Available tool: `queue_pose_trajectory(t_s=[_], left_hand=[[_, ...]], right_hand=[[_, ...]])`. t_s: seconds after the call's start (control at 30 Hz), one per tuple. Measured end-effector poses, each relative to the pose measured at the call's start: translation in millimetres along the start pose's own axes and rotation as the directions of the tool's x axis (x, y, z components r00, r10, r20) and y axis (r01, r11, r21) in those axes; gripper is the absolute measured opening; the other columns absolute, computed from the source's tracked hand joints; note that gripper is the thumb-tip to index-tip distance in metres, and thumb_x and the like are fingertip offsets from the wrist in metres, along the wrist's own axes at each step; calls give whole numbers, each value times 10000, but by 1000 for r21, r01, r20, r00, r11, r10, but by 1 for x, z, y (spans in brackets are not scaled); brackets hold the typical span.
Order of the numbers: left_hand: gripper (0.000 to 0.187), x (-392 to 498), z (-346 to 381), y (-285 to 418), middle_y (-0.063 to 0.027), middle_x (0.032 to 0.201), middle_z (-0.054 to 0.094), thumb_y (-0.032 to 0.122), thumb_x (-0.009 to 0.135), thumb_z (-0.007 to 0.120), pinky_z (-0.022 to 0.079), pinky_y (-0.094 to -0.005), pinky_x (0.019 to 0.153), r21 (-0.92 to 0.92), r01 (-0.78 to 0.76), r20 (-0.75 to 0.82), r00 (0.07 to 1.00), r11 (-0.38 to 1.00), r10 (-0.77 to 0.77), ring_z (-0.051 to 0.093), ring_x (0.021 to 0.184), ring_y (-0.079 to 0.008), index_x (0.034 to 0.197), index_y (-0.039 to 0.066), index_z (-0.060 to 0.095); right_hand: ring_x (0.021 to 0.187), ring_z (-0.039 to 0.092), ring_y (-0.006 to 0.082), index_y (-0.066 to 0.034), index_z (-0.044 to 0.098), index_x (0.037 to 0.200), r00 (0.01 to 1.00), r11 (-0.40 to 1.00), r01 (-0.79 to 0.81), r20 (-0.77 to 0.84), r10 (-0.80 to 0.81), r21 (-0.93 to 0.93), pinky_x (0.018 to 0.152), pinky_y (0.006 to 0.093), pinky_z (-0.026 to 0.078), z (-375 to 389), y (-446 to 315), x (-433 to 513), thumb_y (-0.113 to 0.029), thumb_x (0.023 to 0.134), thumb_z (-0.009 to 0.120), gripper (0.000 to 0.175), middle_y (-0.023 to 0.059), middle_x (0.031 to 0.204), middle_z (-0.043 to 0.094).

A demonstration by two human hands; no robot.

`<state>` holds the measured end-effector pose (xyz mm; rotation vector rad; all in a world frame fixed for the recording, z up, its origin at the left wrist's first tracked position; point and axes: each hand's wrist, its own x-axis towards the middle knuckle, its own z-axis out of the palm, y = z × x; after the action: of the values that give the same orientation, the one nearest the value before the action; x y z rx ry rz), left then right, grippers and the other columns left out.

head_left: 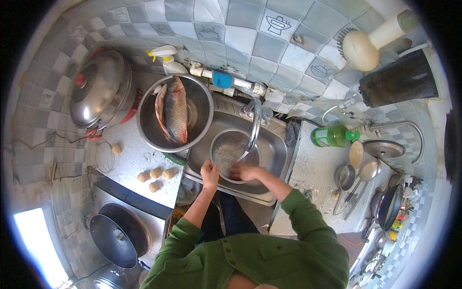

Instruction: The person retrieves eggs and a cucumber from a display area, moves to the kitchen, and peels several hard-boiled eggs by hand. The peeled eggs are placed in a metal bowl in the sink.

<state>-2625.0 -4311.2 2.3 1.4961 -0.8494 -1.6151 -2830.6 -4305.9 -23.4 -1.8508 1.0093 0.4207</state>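
A metal bowl [235, 132] stands in the stainless-steel sink [276, 162] under the chrome faucet [256, 124], from which water runs into it. My left hand [210, 174] grips the bowl's near left rim. Inside the bowl, at its near right side, my right hand [246, 171] is in the water; its fingertips are hidden, and whether they hold anything does not show. To the left of the faucet, a large metal basin [144, 133] rests partly over the sink's edge, with a whole scaled fish [175, 112], slit open, lying in it.
Several walnuts [155, 173] lie on the left counter near a wire strainer [104, 156] and a large lidded steamer pot [101, 86]. A spray bottle [169, 59] is behind the basin. A green detergent bottle [332, 136], a small saucepan [344, 177] and a skimmer [369, 171] are on the right counter.
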Motion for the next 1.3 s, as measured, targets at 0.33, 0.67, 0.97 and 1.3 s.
queue_pose_trajectory(t_s=[0.33, 0.67, 0.97, 1.3], left_hand=[[76, 14, 9, -39, -44, 659, 467, 70, 937, 591, 515, -359, 475, -401, 593, 146, 794, 699, -590, 440, 430, -154, 952, 48, 520], [220, -35, 38, -79, 10, 681, 395, 207, 1048, 419, 335, -190, 492, -355, 934, 758, 260, -43, -598, 339, 483, -61, 940, 53, 532], [242, -30, 34, -42, -45, 724, 511, 273, 1005, 526, 462, -305, 481, -229, 886, 498, 462, 403, -734, 529, 543, -184, 949, 40, 560], [288, 59, 0, -113, -225, 992, 670, 203, 935, 573, 561, -461, 774, 650, 259, -54, 953, 715, -297, 683, 903, -381, 1080, -42, 619]], right_hand=[[996, 638, 280, -60, 659, 891, 793, 978, 160, -572, -210, -137, 1098, 473, 365, -54, -5, -142, -261, 949, 627, 211, 99, 899, 667], [724, 671, 402, -49, 647, 801, 848, 977, 7, -516, -120, -215, 675, 505, 510, -115, -48, -131, -296, 951, 616, 291, 180, 746, 679], [806, 656, 352, -60, 621, 810, 898, 979, -6, -433, -84, -203, 769, 471, 484, -110, -58, -154, -293, 965, 599, 280, 138, 791, 665], [998, 580, 279, -67, 603, 908, 839, 928, 16, -499, -215, -373, 921, 398, 453, 26, 24, -75, -227, 862, 676, 183, 88, 946, 576]])
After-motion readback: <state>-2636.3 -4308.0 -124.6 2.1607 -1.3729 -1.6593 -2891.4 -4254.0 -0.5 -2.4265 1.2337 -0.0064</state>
